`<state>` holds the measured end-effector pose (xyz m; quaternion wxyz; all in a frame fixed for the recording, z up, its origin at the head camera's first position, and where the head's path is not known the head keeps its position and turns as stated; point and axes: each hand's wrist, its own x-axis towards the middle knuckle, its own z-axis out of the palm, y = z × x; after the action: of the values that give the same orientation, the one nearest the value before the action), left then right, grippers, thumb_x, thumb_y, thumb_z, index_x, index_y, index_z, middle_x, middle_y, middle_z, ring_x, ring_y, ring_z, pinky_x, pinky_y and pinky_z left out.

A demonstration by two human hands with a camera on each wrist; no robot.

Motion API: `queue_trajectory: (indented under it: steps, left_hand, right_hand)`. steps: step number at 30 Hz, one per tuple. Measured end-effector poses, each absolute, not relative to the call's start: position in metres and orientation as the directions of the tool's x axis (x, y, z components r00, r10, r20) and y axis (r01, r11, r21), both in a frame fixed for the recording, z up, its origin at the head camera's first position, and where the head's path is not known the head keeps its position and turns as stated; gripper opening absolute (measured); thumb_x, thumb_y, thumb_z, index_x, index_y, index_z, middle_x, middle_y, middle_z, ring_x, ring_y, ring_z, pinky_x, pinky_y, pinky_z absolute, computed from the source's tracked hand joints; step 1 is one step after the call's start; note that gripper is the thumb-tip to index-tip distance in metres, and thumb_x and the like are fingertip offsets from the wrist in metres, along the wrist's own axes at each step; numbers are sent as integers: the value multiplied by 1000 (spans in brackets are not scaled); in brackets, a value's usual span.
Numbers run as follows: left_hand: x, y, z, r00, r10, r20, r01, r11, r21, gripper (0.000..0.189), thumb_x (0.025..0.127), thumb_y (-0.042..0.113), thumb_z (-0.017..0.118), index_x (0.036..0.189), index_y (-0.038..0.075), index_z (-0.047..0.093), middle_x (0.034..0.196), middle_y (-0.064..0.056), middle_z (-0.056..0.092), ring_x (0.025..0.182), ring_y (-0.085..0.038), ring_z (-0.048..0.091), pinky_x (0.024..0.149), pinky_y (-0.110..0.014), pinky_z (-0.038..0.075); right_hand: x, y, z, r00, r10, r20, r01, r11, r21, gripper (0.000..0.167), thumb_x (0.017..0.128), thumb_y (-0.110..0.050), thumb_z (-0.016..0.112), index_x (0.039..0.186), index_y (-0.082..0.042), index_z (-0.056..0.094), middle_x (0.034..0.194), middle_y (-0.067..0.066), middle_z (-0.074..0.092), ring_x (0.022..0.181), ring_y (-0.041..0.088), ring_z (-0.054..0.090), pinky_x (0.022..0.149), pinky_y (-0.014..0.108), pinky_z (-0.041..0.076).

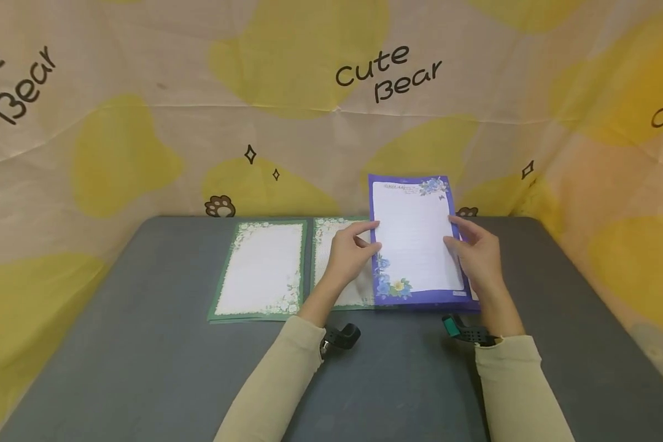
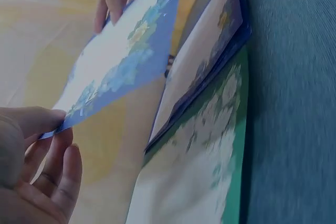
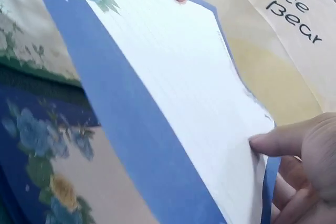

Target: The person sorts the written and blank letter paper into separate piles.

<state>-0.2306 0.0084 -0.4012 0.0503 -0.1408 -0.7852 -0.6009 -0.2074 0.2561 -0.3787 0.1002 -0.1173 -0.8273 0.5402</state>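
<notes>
Both hands hold up a blue-bordered sheet of stationery paper (image 1: 414,239), printed with blue flowers at its corners and faint lines. The left hand (image 1: 349,255) pinches its left edge between thumb and fingers. At the opposite edge, the right hand (image 1: 479,252) pinches it the same way, the thumb (image 3: 265,144) on the printed face. Beneath the raised sheet lie more blue-bordered sheets (image 3: 68,166), partly hidden in the head view. In the left wrist view the lifted sheet (image 2: 115,61) stands apart from those sheets (image 2: 197,61).
To the left lies a stack of green-bordered floral sheets (image 1: 262,270). A second green-bordered sheet (image 1: 337,230) sits beside it, partly covered by the left hand and the raised paper. All rest on a grey table (image 1: 160,368), with a printed cloth (image 1: 309,135) hanging behind.
</notes>
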Motion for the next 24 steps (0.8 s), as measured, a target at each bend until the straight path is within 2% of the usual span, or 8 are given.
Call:
queue_trajectory:
  steps: [4, 5, 8, 11, 15, 18, 21, 24]
  left_hand:
    - [-231, 23, -403, -954, 186, 236, 280, 261, 924, 46, 88, 5, 74, 133, 14, 67, 142, -7, 63, 77, -14, 66, 60, -20, 52]
    - [-231, 27, -403, -953, 188, 235, 281, 271, 921, 47, 88, 4, 74, 134, 13, 67, 143, -7, 62, 79, -15, 66, 61, -20, 53]
    - [-231, 38, -405, -953, 187, 237, 285, 296, 912, 49, 88, 2, 74, 135, 12, 66, 144, -8, 61, 80, -15, 67, 62, -19, 54]
    - [-231, 48, -406, -955, 172, 241, 286, 331, 899, 50, 88, 1, 74, 136, 13, 65, 144, -8, 61, 79, -13, 67, 61, -17, 53]
    - [-230, 62, -408, -961, 148, 235, 274, 377, 885, 51, 88, 1, 73, 136, 15, 66, 143, -5, 62, 78, -11, 66, 61, -16, 52]
    - [-230, 71, -409, -964, 140, 225, 263, 401, 878, 51, 87, 1, 73, 135, 16, 66, 144, -5, 62, 76, -10, 66, 60, -16, 51]
    - [-230, 78, -413, -965, 141, 222, 261, 429, 865, 51, 86, 3, 73, 135, 16, 67, 143, -5, 62, 73, -8, 63, 58, -16, 49]
    - [-229, 81, -419, -964, 144, 222, 264, 452, 852, 51, 86, 3, 73, 135, 15, 67, 142, -6, 63, 71, -7, 62, 57, -15, 48]
  right_hand:
    - [-207, 264, -384, -938, 322, 128, 38, 461, -887, 49, 97, -11, 63, 145, -15, 57, 157, 11, 47, 148, 32, 43, 118, 51, 40]
    - [-207, 266, -385, -930, 335, 148, 33, 480, -877, 49, 96, -11, 63, 144, -15, 58, 155, 11, 50, 143, 33, 49, 116, 48, 43]
    - [-208, 270, -388, -905, 373, 203, 30, 534, -845, 49, 93, -9, 63, 141, -17, 61, 146, 14, 59, 127, 34, 59, 100, 39, 52]
    - [-208, 275, -389, -880, 401, 254, 24, 572, -820, 49, 90, -7, 62, 138, -17, 64, 133, 19, 67, 111, 35, 64, 79, 29, 46]
    - [-208, 284, -391, -866, 420, 272, 30, 587, -809, 48, 91, -9, 60, 138, -16, 64, 126, 22, 70, 112, 35, 65, 80, 27, 45]
    - [-207, 290, -391, -868, 436, 239, 71, 584, -809, 48, 92, -12, 59, 140, -16, 63, 131, 22, 68, 118, 36, 63, 91, 39, 50]
    - [-206, 295, -393, -873, 447, 194, 115, 575, -810, 48, 94, -14, 59, 142, -16, 61, 137, 22, 64, 124, 39, 60, 104, 52, 48]
    - [-206, 298, -397, -879, 449, 163, 148, 580, -801, 48, 94, -15, 59, 142, -16, 60, 137, 24, 63, 124, 40, 59, 106, 55, 48]
